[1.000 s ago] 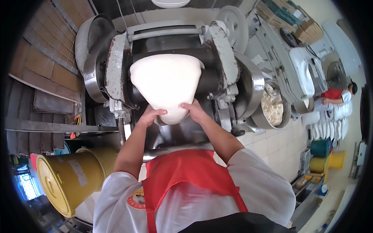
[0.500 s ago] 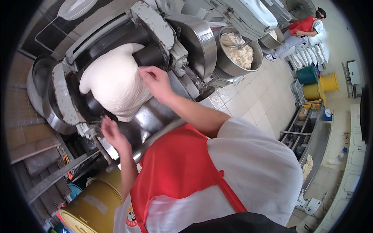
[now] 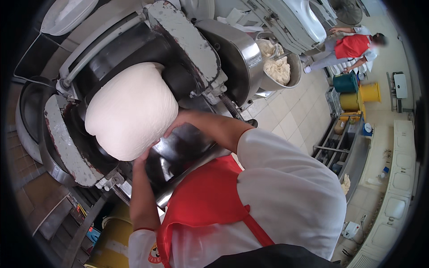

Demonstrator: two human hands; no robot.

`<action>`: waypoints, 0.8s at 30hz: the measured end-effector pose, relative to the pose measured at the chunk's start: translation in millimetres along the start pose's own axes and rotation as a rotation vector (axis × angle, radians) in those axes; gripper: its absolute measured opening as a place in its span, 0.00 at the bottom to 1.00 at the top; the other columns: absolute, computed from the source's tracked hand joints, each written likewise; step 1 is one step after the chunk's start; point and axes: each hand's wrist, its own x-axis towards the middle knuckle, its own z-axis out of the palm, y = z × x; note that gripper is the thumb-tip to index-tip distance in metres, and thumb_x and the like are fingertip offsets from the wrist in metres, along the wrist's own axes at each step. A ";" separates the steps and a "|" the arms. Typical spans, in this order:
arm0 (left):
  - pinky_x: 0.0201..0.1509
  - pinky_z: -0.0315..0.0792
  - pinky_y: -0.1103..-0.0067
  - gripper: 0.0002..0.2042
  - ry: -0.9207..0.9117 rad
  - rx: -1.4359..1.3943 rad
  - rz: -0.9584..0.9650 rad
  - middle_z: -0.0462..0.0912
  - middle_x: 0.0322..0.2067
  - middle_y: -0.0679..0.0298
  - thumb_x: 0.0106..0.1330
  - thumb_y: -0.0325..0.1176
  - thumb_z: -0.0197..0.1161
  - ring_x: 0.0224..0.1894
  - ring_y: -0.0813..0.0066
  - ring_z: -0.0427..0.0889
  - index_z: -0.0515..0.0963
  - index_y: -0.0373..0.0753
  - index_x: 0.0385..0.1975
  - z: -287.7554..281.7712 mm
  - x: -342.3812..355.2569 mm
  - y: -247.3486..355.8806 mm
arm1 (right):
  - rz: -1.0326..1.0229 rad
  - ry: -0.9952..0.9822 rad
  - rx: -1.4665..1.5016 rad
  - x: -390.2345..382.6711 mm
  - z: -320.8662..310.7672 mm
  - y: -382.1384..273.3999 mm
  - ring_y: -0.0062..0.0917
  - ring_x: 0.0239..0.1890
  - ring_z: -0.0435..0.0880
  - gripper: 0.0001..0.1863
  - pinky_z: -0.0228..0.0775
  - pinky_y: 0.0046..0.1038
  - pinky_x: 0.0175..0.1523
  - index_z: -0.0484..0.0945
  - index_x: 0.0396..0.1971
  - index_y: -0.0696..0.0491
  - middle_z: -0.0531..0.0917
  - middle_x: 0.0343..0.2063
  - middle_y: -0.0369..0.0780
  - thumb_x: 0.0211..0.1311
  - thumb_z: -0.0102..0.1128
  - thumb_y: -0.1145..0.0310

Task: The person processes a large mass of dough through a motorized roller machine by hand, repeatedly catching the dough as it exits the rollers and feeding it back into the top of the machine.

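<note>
A large, smooth, pale lump of dough (image 3: 132,109) rests against the dark roller (image 3: 178,80) of a dough roller machine with chipped grey side housings. My left hand (image 3: 143,155) is tucked under the dough's near lower edge, its fingers mostly hidden by it. On the dough's right side, my right hand (image 3: 175,123) grips the edge from below, with the fingertips partly covered. Between my hands and my apron lies the machine's shiny metal tray (image 3: 178,149).
Right of the machine stand a steel mixer guard (image 3: 243,53) and a metal bowl (image 3: 292,76) holding more dough. A co-worker in a red apron (image 3: 353,46) stands far right near green and yellow tubs. A yellow barrel (image 3: 114,236) is at lower left.
Both hands have moved in under the dough's near edge; before, they were apart beside it. The dough looks rounder and smoother. My view has shifted closer, and the co-worker has changed posture.
</note>
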 end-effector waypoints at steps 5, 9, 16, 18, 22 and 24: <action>0.71 0.64 0.66 0.41 -0.292 0.150 -0.022 0.76 0.61 0.59 0.47 0.35 0.83 0.62 0.59 0.73 0.71 0.37 0.64 -30.9 -6.2 21.5 | -0.061 -0.347 0.125 3.6 6.6 -14.2 0.36 0.62 0.76 0.43 0.65 0.34 0.67 0.78 0.62 0.51 0.80 0.60 0.43 0.43 0.84 0.53; 0.71 0.64 0.66 0.40 -0.016 -0.381 0.169 0.76 0.61 0.55 0.50 0.31 0.78 0.63 0.58 0.73 0.68 0.32 0.65 -5.3 -46.1 13.7 | -0.227 0.113 0.398 -61.4 28.3 -65.5 0.35 0.61 0.77 0.39 0.68 0.35 0.67 0.77 0.60 0.56 0.82 0.57 0.45 0.45 0.82 0.66; 0.65 0.69 0.70 0.25 0.302 -0.611 0.410 0.81 0.54 0.56 0.62 0.29 0.73 0.56 0.66 0.80 0.73 0.28 0.57 17.6 -97.0 82.8 | -0.414 0.548 0.724 -75.9 56.4 -113.5 0.29 0.50 0.84 0.34 0.76 0.32 0.58 0.76 0.56 0.67 0.85 0.49 0.48 0.53 0.78 0.64; 0.64 0.69 0.73 0.22 0.361 -0.511 0.406 0.82 0.53 0.56 0.65 0.31 0.71 0.54 0.67 0.80 0.76 0.27 0.55 22.4 -110.9 113.2 | -0.376 0.684 0.606 -76.7 51.2 -120.9 0.30 0.49 0.85 0.33 0.77 0.31 0.55 0.77 0.55 0.65 0.85 0.47 0.48 0.54 0.76 0.61; 0.67 0.65 0.75 0.24 0.401 -0.464 0.527 0.77 0.60 0.52 0.71 0.30 0.64 0.60 0.68 0.76 0.69 0.24 0.62 4.0 -135.2 116.1 | -0.345 0.892 0.230 -85.4 52.0 -133.6 0.27 0.43 0.85 0.28 0.76 0.30 0.47 0.79 0.53 0.62 0.86 0.44 0.46 0.59 0.72 0.58; 0.68 0.64 0.75 0.26 0.456 -0.464 0.639 0.73 0.64 0.51 0.73 0.29 0.61 0.63 0.67 0.74 0.64 0.25 0.66 22.7 -152.0 116.9 | -0.412 0.983 0.173 -104.2 52.0 -118.1 0.25 0.40 0.84 0.26 0.76 0.28 0.44 0.79 0.52 0.61 0.86 0.42 0.44 0.62 0.70 0.57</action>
